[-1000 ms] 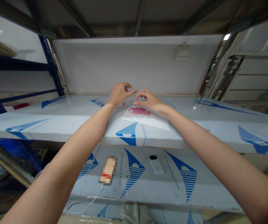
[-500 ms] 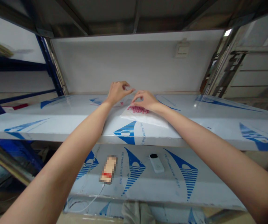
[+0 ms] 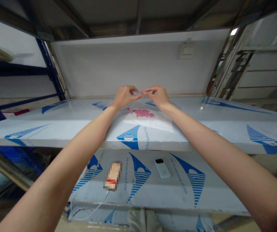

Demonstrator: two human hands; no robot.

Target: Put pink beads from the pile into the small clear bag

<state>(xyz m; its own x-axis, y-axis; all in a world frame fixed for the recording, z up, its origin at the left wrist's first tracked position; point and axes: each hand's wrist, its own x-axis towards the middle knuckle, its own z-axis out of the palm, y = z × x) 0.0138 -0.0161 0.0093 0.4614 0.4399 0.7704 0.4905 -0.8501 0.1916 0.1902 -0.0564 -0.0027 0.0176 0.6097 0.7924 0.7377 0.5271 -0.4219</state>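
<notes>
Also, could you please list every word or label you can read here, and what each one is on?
"PE Protective Film": on the upper shelf, in blue by its front edge.
"PE Protective Film": on the lower shelf, printed twice.
The blurred item on the lower shelf: unreadable.
The bag and the white device: no print visible.

A clear plastic bag (image 3: 154, 122) lies on the shelf (image 3: 80, 122), its 12 o'clock edge lifted off the surface and its flat body spreading toward 5 o'clock. Small pink tablets (image 3: 142, 112) cluster inside, near its 11 o'clock end.
</notes>
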